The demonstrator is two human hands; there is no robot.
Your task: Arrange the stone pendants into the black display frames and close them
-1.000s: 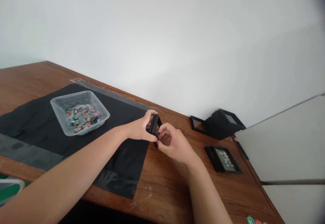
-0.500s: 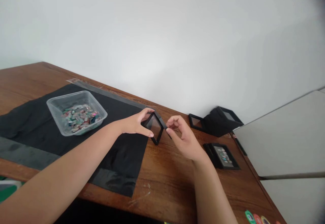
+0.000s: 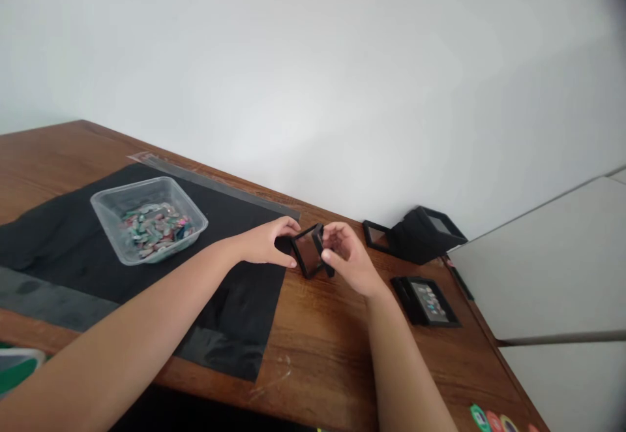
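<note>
A small black display frame (image 3: 309, 252) with a see-through window is tilted between my hands, over the wooden table near the right edge of the black sheet. My left hand (image 3: 267, 243) curves around its left side, thumb below and fingers above, with the tips at the frame's edge. My right hand (image 3: 349, 259) pinches the right side, where a second black frame part shows at an angle to the first. Parts of the right fingers and of that second part are hidden.
A clear plastic tub (image 3: 115, 220) of mixed green, pink and brown chips stands on the black sheet (image 3: 235, 327). On the right are stacked black frames (image 3: 415, 236), a flat frame (image 3: 377, 235) and a filled frame (image 3: 433, 301). Colourful round pieces (image 3: 493, 422) lie at the lower right.
The frame has turned and shifted right, toward my right hand. Its two parts look closer together, and my left fingertips now lie nearer its edge.
</note>
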